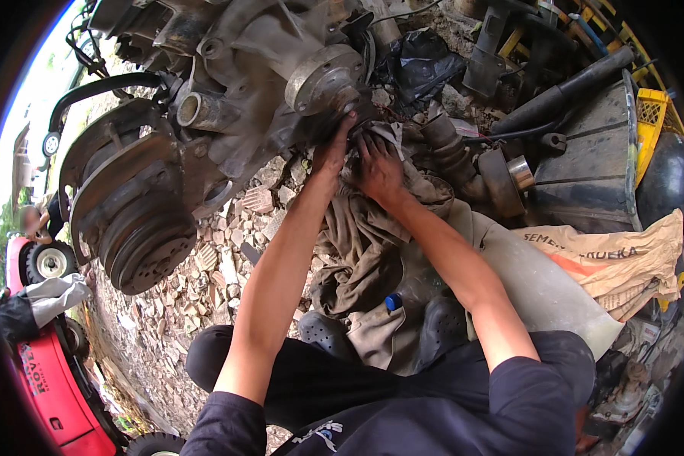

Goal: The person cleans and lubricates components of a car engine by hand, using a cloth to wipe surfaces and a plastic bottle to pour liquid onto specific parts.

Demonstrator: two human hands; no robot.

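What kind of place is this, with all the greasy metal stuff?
Probably an outdoor car repair yard or scrap yard. A big dirty engine sits on rubble, old car parts are piled around, and a red vehicle stands nearby. Both hands, left hand and right hand, reach under the engine.

Ground [228, 251]: we see broken stone and rubble, pale and reddish pieces, spread under everything.
Engine block [228, 83]: sits on the rubble, grimy, its ribbed pulley [148, 239] at lower left.
Cloth [365, 243]: dirty tan rag spread on the ground just beside the block.
Sack [623, 262]: printed tan bag lying at right, over a pale sheet [539, 289].
Black housing [593, 163]: rests at right, near the sack.
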